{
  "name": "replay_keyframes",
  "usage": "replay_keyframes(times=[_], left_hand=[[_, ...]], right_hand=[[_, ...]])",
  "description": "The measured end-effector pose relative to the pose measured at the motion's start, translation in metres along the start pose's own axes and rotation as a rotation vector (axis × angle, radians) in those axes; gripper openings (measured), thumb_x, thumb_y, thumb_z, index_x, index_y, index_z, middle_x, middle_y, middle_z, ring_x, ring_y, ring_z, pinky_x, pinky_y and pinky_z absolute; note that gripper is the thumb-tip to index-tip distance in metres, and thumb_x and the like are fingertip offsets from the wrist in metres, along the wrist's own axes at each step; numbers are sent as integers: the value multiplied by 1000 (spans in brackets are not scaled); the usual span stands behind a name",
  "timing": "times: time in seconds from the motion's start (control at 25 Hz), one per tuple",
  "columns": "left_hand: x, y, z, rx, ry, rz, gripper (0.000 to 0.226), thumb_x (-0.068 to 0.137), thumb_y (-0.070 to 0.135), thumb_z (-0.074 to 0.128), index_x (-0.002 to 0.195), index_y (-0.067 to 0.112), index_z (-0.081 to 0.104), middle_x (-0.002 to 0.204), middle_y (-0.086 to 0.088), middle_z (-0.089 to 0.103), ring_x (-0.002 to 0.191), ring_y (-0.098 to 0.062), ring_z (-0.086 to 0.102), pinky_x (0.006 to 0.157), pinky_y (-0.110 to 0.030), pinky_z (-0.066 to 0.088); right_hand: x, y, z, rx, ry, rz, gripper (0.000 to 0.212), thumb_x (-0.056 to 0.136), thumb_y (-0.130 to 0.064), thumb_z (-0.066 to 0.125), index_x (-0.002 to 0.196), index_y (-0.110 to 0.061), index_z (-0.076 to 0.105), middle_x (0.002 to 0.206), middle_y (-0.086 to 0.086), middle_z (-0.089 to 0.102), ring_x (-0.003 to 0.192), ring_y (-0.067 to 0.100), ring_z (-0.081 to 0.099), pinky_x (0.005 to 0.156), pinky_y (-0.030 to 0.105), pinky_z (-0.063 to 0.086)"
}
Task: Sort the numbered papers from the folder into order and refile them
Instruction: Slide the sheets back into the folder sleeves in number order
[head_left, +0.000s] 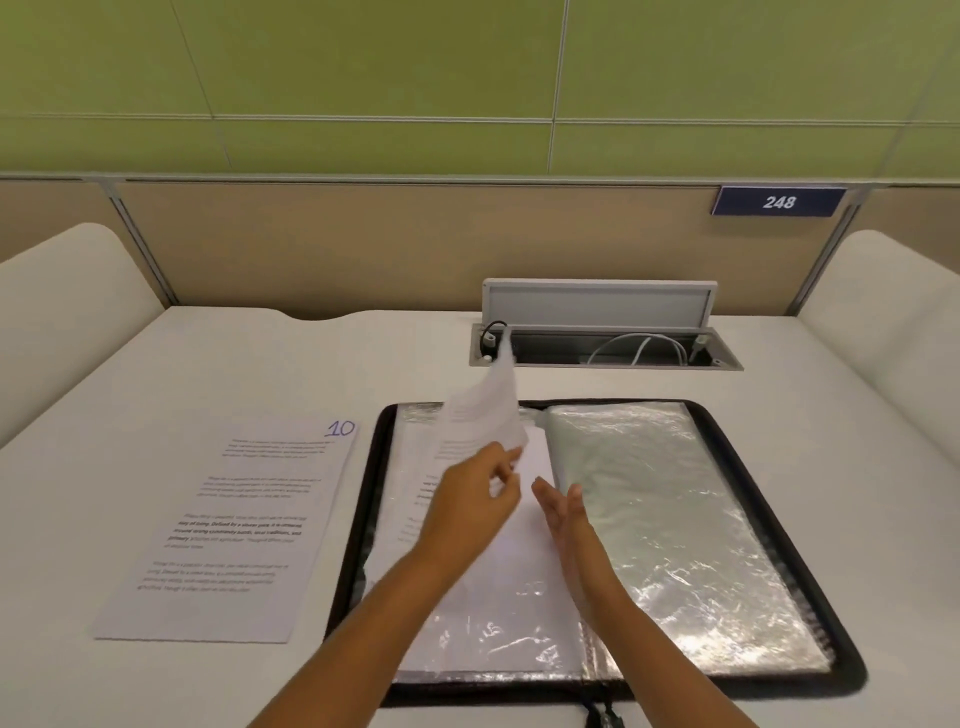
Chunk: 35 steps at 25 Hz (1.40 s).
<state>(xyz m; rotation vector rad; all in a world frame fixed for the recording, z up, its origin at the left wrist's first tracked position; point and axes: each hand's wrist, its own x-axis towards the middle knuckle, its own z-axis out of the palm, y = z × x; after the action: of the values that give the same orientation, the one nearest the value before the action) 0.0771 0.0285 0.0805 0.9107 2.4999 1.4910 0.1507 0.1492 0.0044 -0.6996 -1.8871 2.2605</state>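
Bright, even indoor light from above; shadows soft and faint on white table (260, 364). Strong glare patches on plastic sleeves (665, 519) of open folder (810, 525), strongest at near right corner. Lifted sheet (488, 410) motion-blurred, print unreadable. Print on sheet marked 10 (228, 525) soft. Wide-angle bending of wall lines and table edges toward frame borders. Overall slightly soft focus.

An office or study carrel: a white surface (260, 364) walled by tan partitions (311, 244), a numbered seat plate "248" (778, 201), and a recessed cable box (605, 348) with its lid up.
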Motion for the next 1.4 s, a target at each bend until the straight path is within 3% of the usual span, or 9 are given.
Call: replay_keyframes(times=[0.12, 0.24, 0.36, 0.52, 0.72, 0.84, 0.96, 1.2, 1.4], left_hand=[[-4, 1, 40, 21, -119, -21, 27, 89, 14, 57, 69, 25, 44, 118, 10, 62, 101, 6, 54, 80, -1, 39], [-11, 2, 75, 2, -229, -70, 22, 91, 18, 56, 71, 23, 48, 117, 8, 63, 102, 6, 54, 82, -7, 42], [-18, 5, 98, 19, -291, -93, 15, 93, 25, 55, 81, 17, 56, 109, 7, 66, 96, 4, 56, 78, -7, 43], [-22, 9, 118, 93, -409, -60, 12, 95, 30, 51, 86, 24, 56, 102, 3, 66, 93, -8, 60, 80, -14, 43], [-6, -11, 126, 450, -315, -107, 25, 96, 31, 44, 119, 24, 52, 136, 7, 47, 128, -9, 38, 114, -40, 14], [10, -19, 130, 523, -238, -162, 56, 99, 26, 38, 148, 16, 14, 156, 2, 13, 143, -14, 9, 115, -41, 0], [27, -25, 137, 509, -94, -196, 63, 100, 20, 35, 149, 11, -3, 157, -4, 5, 144, -20, 4, 115, -37, -2], [78, -46, 157, 682, -174, -101, 52, 101, 20, 24, 150, 13, 7, 157, -2, 9, 144, -17, 4, 116, -39, -2], [122, -57, 169, 737, -171, -18, 44, 99, 20, 34, 141, 8, 36, 147, -9, 36, 139, -27, 23, 114, -46, 8]], right_hand=[[-3, -7, -21, 157, -6, 39, 106, 57, -94, 37, 135, -23, 47, 138, -3, 52, 130, 11, 44, 115, 39, 25], [-6, -17, -45, 285, 55, 119, 78, 85, -71, 23, 125, -12, 55, 119, 11, 66, 113, 24, 61, 101, 40, 44], [-11, -27, -69, 239, 32, 228, 52, 98, -49, 30, 116, -10, 59, 112, 16, 67, 104, 31, 65, 82, 35, 55], [-15, -21, -107, 22, -90, 293, 27, 99, -16, 45, 119, -6, 59, 108, 13, 70, 100, 29, 67, 89, 42, 53], [1, -22, -155, -107, 128, 318, 28, 96, 1, 41, 118, 0, 58, 103, 16, 70, 97, 35, 66, 92, 52, 50], [15, -43, -189, -119, 288, 263, 28, 95, 4, 40, 116, 1, 59, 104, 18, 67, 94, 36, 64, 88, 50, 50], [25, -67, -215, -8, 418, 126, 27, 94, 7, 39, 111, -2, 57, 102, 17, 64, 88, 34, 62, 84, 47, 51], [60, -89, -244, 689, 420, -23, 30, 91, 4, 48, 118, -6, 56, 105, 10, 69, 92, 21, 68, 76, 32, 58], [81, -84, -237, 658, 274, 120, 37, 71, 10, 60, 106, -4, 61, 96, 13, 72, 85, 19, 71, 79, 32, 56]])
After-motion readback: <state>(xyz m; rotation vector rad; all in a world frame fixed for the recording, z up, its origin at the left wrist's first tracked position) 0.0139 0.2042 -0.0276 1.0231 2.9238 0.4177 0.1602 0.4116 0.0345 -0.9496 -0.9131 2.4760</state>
